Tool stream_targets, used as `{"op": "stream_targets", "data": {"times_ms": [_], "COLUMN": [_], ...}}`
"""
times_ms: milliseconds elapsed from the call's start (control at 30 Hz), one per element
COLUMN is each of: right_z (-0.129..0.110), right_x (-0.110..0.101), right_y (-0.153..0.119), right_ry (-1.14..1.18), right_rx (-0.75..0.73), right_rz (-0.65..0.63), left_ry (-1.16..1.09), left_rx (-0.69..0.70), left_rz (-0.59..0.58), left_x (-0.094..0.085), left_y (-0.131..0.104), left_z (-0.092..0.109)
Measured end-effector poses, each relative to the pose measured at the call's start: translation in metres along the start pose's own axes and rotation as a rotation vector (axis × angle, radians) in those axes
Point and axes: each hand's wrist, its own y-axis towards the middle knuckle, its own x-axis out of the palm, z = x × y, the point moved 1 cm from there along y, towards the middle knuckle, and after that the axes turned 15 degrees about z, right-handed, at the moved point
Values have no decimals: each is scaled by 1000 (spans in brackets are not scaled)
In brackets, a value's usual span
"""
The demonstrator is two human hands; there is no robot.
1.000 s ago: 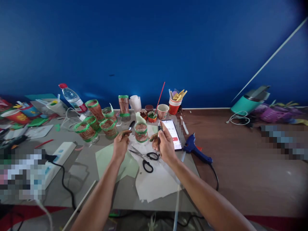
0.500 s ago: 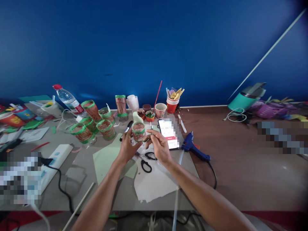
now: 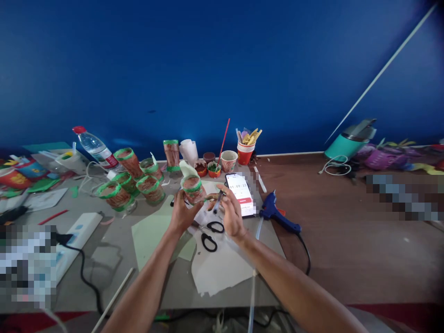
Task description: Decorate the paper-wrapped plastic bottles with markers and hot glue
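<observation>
My left hand (image 3: 182, 212) is wrapped round a small clear cup (image 3: 193, 188) painted brown with green bands, a pale green paper piece standing at its rim. Between the fingers of my right hand (image 3: 231, 210) is a thin dark brush-like tool (image 3: 218, 203), tip pointing down, just right of the cup. Black-handled scissors (image 3: 209, 241) lie below my hands on white paper (image 3: 222, 273). Beyond the cup stand small pots of dark red (image 3: 200, 168) and green paint (image 3: 214, 169), a red stick leaning in the green one.
Several brown-and-green cups (image 3: 151, 188) and a bottle (image 3: 95, 147) stand at the left. A phone (image 3: 240, 192) and a blue glue gun (image 3: 277, 215) lie right of my hands. A red cup (image 3: 245, 153) holds utensils. A power strip (image 3: 78, 240) lies at the left.
The tool in my right hand has swung so its tip points down, and those fingers have loosened somewhat. The cup is tilted slightly more. The whole view has shifted a little.
</observation>
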Motion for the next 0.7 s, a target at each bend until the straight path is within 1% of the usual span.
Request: {"op": "stream_targets", "data": {"times_ms": [67,133,200,300,367,500,633,700], "right_z": [-3,-7,-10,-13,-15,-18,-22,-27], "right_x": [0,1,1,1,1,-1,-1,1], "right_y": [2,2,1,-4,-6,-10,-12,-12], "right_ry": [68,72,47,56,31,-179,-272,-318], "right_rx": [-13,-62,-105,-164,-241,-447,-466,-542], "right_rz": [18,23,23,-29,-70,-112,-89,-138], "left_ry": [-63,-139,-190,-254,-284,-309,-284,-264], "left_rx": [-99,-184,-219,-203,-172,-138,-161,-160], "left_rz": [-39,-108,-164,-192,-202,-227,-237,-236], "left_x": [-4,-6,-7,-8,-8,-8,-6,-6], "left_y": [1,0,-2,-4,-4,-6,-9,-10], "left_z": [5,11,16,22,23,20,17,17]}}
